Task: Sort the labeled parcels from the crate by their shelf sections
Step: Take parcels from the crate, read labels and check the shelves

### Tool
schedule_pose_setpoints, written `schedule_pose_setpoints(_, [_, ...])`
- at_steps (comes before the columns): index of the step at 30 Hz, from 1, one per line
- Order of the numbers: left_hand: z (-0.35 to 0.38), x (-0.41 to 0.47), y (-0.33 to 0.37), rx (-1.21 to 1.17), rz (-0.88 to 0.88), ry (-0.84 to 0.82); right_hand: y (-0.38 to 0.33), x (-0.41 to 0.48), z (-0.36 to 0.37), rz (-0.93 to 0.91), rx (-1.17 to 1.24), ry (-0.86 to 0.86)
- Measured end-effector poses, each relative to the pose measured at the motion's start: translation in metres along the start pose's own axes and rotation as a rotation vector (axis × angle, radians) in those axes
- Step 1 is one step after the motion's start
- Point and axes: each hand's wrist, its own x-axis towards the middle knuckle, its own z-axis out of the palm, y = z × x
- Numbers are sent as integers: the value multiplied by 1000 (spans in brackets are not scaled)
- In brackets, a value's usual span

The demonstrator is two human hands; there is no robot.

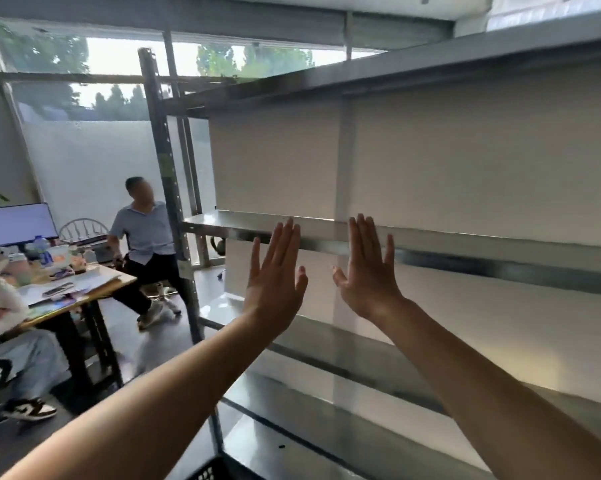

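Facing the metal shelving rack (482, 245), you hold left hand (275, 285) and right hand (370, 275) up flat, gripping nothing. No parcel shows; the black crate (207, 474) peeks in below. Likely pre-start: reach down there next.

Count: 2 hands, left hand (275, 282) + right hand (368, 275), fingers (285, 244) straight. 4 shelf boards (482, 261): 1 above the fingers, 1 behind the fingertips, 2 below. Left of the fingers: 2 seated people (143, 233), 1 desk (119, 282), 1 monitor (15, 225). 1 crate (209, 472) corner below the wrists
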Motion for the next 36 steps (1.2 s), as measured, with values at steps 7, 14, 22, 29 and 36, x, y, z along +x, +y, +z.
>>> schedule_pose_setpoints(7, [21, -37, 223, -236, 195, -64, 146, -142, -110, 160, -248, -23])
schedule_pose_setpoints(14, [26, -91, 470, -485, 407, -163, 314, -316, -255, 508, -421, -15])
schedule_pose_setpoints(22, [32, -179, 665, -638, 715, -354, 416, -512, -338, 912, -495, 21])
schedule_pose_setpoints(29, [84, -241, 759, -702, 857, -559, 458, -629, -329, 1209, -453, -48])
schedule_pose_setpoints(36, [187, -313, 804, -702, 828, -843, 517, -718, -261, 1436, -334, -148])
